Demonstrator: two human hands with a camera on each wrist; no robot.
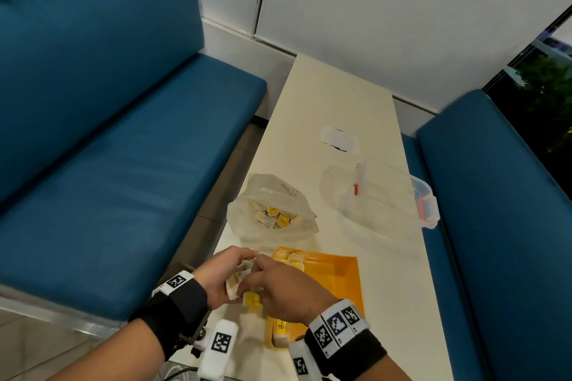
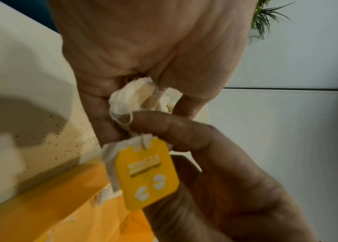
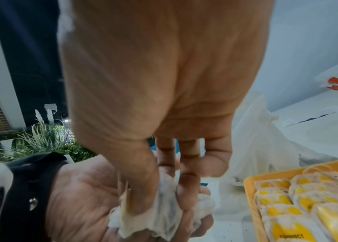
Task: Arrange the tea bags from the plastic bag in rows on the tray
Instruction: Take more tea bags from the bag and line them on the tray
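You are holding a clump of tea bags [image 3: 147, 217] in your cupped left hand [image 1: 216, 275] while your right hand [image 1: 284, 291] is working one bag loose, both hands hovering just left of the yellow tray [image 1: 337, 275] over the bench [image 1: 340, 96]. The strings look tangled, so pulling hard is likely to tear the thin paper or drag a second bag out with the first; dark specks are already lying on the bench beside the tray, which could be spilled tea. A yellow tag [image 2: 149, 176] is dangling below your right hand and could snag.

Your left fingers [image 3: 203, 219] are curling loosely under the clump, half closed, gripping it against the palm. Your right thumb and forefinger are pinching into the paper of the clump, the other right fingers [image 3: 215, 157] hanging nearly straight.

The plastic bag [image 1: 269, 210] is sitting open beyond the tray with more bags inside, and some bags are already lying in rows at the tray's far left corner.
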